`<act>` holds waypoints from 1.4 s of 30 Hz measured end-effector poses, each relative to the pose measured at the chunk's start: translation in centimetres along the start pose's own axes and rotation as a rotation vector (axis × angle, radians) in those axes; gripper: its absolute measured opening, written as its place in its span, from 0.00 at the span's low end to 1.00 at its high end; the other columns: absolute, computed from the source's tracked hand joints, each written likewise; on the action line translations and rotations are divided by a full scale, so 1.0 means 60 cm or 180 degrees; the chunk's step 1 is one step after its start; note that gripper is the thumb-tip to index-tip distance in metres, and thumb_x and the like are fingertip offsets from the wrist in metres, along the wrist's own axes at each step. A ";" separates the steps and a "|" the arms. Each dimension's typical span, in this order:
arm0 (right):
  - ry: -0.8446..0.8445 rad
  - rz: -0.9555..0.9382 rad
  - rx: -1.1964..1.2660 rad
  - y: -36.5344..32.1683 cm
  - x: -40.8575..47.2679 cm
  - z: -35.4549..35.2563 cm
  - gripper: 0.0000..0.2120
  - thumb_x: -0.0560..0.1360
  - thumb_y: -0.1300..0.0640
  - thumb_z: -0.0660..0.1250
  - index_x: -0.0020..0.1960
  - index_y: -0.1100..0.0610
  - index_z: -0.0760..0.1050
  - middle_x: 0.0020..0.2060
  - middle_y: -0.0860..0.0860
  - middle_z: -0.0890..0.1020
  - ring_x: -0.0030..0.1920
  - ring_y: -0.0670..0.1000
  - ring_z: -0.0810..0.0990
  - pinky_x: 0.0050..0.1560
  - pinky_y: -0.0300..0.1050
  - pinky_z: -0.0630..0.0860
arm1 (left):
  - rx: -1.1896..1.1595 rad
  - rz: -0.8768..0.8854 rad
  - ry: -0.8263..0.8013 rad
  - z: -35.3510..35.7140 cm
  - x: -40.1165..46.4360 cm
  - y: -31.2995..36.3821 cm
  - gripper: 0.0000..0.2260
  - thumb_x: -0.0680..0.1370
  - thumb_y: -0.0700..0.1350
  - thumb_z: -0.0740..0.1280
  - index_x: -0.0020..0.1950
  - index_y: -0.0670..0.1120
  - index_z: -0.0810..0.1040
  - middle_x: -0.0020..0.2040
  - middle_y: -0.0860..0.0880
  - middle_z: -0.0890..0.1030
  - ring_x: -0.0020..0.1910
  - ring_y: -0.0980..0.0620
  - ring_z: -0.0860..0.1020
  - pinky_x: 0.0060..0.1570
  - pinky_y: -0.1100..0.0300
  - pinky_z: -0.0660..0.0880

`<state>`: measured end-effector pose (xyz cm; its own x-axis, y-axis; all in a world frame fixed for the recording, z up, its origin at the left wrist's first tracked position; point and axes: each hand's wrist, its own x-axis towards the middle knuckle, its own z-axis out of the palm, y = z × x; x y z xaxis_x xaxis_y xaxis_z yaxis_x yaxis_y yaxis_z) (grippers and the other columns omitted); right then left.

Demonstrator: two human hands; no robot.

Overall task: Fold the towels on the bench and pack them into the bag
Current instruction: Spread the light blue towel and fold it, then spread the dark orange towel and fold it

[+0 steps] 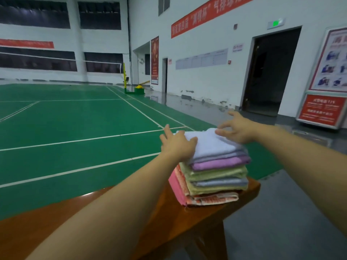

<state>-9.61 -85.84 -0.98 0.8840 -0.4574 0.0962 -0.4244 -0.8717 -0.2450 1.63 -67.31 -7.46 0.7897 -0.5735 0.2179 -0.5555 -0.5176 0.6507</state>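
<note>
From my feed, the green court floor (75, 128) with its white lines filled most of the view, backed by white walls, a red banner (202, 15) and a dark doorway (270, 72). Nearer, the brown wooden bench (197, 216) ran from the lower left to its end at the right. On that end sat the stack of folded towels (216, 177): a pale blue towel (212, 143) on top, then a purple one (219, 163), yellow-green and grey-blue layers below, and a pink and orange patterned cloth (187, 197) at the bottom, touching the bench.

I saw both bare forearms stretched forward over the bench towards the stack. The left hand (177, 143) lay palm down against the stack's left upper edge, fingers straight and spread, thumb resting on the pale blue towel. The right hand (236, 130) hovered at the far right corner of the top towel, fingers loosely bent and spread, the thumb tip touching the cloth; I could not tell whether it pinched anything. The two hands were apart, one on each side of the top towel.
</note>
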 end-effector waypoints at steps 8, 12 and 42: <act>-0.0067 -0.0251 -0.0297 -0.020 0.014 0.121 0.28 0.84 0.37 0.44 0.81 0.43 0.57 0.81 0.45 0.56 0.81 0.52 0.54 0.78 0.61 0.53 | 0.0363 0.0610 -0.0604 0.042 0.001 -0.015 0.27 0.87 0.55 0.46 0.82 0.44 0.51 0.83 0.42 0.45 0.82 0.46 0.43 0.78 0.54 0.40; 0.0204 -0.0398 -0.0382 -0.045 -0.003 0.086 0.29 0.83 0.36 0.45 0.81 0.44 0.55 0.82 0.47 0.54 0.81 0.51 0.53 0.79 0.61 0.49 | 0.0238 0.0594 -0.0425 0.006 -0.014 -0.018 0.28 0.86 0.57 0.49 0.83 0.45 0.52 0.83 0.43 0.44 0.82 0.45 0.43 0.79 0.51 0.43; -0.0640 -0.3134 0.1009 -1.005 -0.245 0.397 0.21 0.80 0.41 0.64 0.69 0.51 0.75 0.62 0.52 0.82 0.61 0.52 0.80 0.63 0.47 0.74 | 0.1676 -0.1482 0.1449 -0.710 -0.641 -0.613 0.21 0.78 0.60 0.67 0.63 0.46 0.79 0.61 0.44 0.80 0.58 0.46 0.78 0.59 0.56 0.72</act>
<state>7.68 -22.35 -10.61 0.8392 0.4904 0.2350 0.5436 -0.7435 -0.3895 2.81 0.81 -8.81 0.9337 0.0263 0.3570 -0.1062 -0.9320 0.3467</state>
